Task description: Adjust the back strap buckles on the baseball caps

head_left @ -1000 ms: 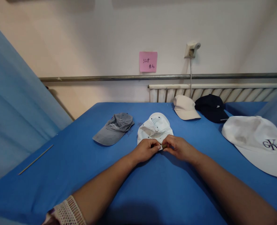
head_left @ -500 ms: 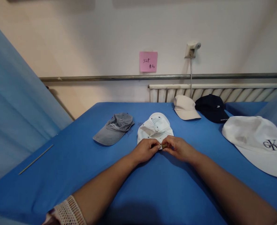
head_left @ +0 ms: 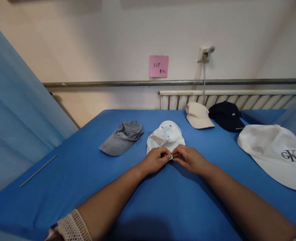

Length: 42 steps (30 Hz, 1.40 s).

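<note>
A pale, nearly white baseball cap (head_left: 166, 135) lies on the blue-covered table (head_left: 127, 201), its brim pointing away from me. At its near edge, my left hand (head_left: 158, 160) pinches the back strap between thumb and fingers. My right hand (head_left: 188, 158) closes on the same strap from the right, by a small brownish-gold piece that looks like a buckle. The fingertips of both hands nearly meet there and partly hide the strap.
A grey cap (head_left: 122, 138) lies to the left, and a thin stick (head_left: 38, 170) farther left. Toward the right are a beige cap (head_left: 199, 115), a navy cap (head_left: 225, 115) and a large white cap (head_left: 270, 147). Behind runs a radiator (head_left: 233, 98).
Both hands stay at the cap's back strap, with only slight finger movement. The cap and the other things have not visibly moved.
</note>
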Each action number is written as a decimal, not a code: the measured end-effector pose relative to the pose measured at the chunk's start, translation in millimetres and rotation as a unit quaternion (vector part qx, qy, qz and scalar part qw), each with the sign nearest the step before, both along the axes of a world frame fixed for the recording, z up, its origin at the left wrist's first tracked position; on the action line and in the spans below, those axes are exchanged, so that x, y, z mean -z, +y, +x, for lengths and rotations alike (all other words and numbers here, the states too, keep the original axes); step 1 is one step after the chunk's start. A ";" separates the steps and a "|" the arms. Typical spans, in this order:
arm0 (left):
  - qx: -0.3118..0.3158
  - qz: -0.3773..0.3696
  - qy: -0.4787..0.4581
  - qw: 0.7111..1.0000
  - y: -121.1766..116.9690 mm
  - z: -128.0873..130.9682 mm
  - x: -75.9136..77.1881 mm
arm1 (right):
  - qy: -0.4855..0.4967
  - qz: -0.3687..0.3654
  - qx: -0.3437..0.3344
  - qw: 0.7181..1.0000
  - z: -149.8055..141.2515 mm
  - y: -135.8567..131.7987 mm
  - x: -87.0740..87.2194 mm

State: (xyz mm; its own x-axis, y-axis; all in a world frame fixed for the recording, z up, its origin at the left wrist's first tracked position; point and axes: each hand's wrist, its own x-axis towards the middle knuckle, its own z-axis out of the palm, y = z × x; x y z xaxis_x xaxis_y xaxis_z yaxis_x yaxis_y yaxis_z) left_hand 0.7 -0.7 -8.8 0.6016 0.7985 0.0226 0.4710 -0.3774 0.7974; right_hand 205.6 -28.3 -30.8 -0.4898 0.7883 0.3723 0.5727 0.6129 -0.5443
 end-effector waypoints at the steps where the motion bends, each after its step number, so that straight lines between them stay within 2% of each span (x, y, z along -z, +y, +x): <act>1: -0.001 -0.006 -0.008 1.000 0.4 0.3 0.2 | 0.005 -0.002 0.002 1.000 0.1 0.5 0.8; 11: -0.050 -0.027 -0.065 0.996 5.1 2.7 5.5 | 0.045 -0.012 0.040 0.998 -1.1 3.4 9.0; 23: 0.000 -0.012 -0.024 1.000 3.9 -0.6 4.3 | 0.055 -0.033 0.033 0.997 -2.1 4.1 11.8; 28: -0.008 -0.011 -0.031 0.999 0.6 0.2 4.1 | 0.057 -0.036 0.009 0.998 -2.3 3.1 10.3; 33: -0.023 -0.014 -0.061 0.998 1.2 2.3 6.8 | 0.077 -0.033 0.019 0.996 -3.7 1.1 4.8; 40: -0.060 -0.048 -0.125 0.989 5.1 3.4 10.3 | 0.181 -0.131 0.027 0.974 -3.6 6.0 12.2; 42: -0.056 -0.063 -0.127 0.988 5.7 2.9 10.5 | 0.173 -0.126 0.033 0.976 -2.9 6.2 11.8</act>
State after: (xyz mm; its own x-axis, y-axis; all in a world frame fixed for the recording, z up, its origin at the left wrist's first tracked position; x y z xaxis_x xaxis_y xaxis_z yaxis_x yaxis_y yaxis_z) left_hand 3.6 5.0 -19.3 0.4962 0.8663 0.0577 0.2839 -0.2247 0.9321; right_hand 202.7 -22.2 -42.6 -0.3133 0.9022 0.2965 0.3612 0.4020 -0.8414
